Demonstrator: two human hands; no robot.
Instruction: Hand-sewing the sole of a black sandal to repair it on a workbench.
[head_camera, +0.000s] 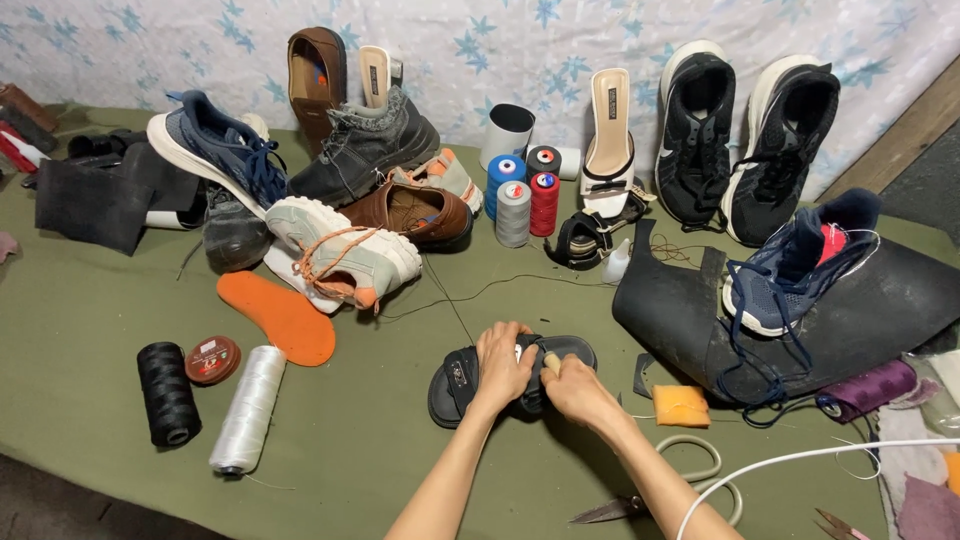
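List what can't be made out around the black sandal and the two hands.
- Head view: black sandal, its middle strap is covered by the left hand and right hand.
- Small pale tool tip in the right hand: too small to identify.
- Scissors: handles hidden behind the right forearm.

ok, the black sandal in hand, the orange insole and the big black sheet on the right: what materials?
Black sandal: probably matte synthetic or leather strap; left hand and right hand cover much of it. Orange insole: likely foam or rubber, flat, dull, cleanly cut. Black sheet: looks like rubber soling, thick, curling, faint sheen.
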